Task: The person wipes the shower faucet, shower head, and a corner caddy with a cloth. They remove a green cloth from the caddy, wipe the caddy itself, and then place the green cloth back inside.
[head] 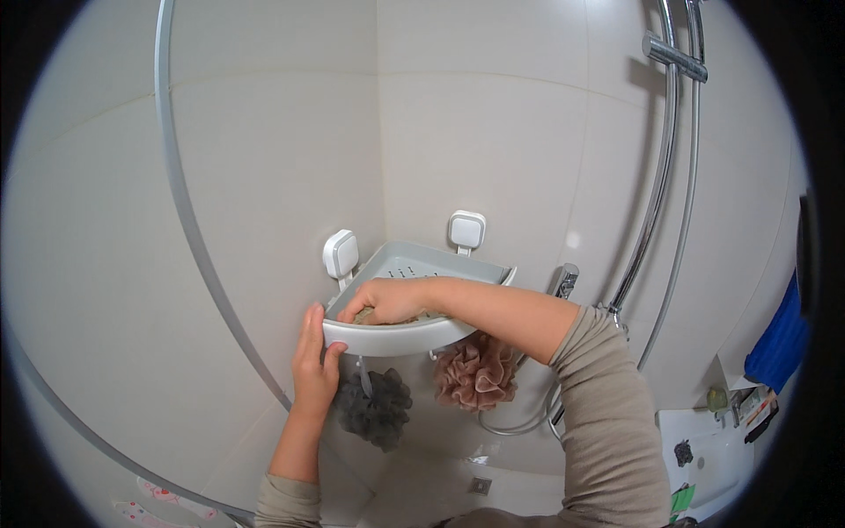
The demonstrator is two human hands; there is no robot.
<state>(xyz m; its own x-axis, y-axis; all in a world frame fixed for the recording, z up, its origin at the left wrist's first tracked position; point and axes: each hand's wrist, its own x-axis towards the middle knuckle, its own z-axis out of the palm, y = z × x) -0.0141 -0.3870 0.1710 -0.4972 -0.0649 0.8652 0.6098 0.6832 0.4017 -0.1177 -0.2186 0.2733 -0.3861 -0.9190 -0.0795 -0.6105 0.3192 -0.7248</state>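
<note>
A white corner shelf [399, 340] with a grey slotted tray floor is fixed where two tiled walls meet. My left hand [315, 366] holds its left end, the thumb on the front rim and the fingers along the side. Inside the tray, my right hand [396, 297] presses a crumpled beige cloth or sponge [362, 317] down behind the front rim; most of it is hidden under the hand. Below the shelf hang a dark grey mesh bath pouf [377, 412] on the left and a dusty-pink one [474, 373] on the right, close to my right forearm.
Two white wall mounts [341, 254] [467, 230] support the shelf. A chrome shower rail [663, 158] and hose run down the right wall, above a mixer handle [566, 280]. A white washbasin [719, 455], a blue towel [779, 336] and a floor drain [480, 486] are lower down.
</note>
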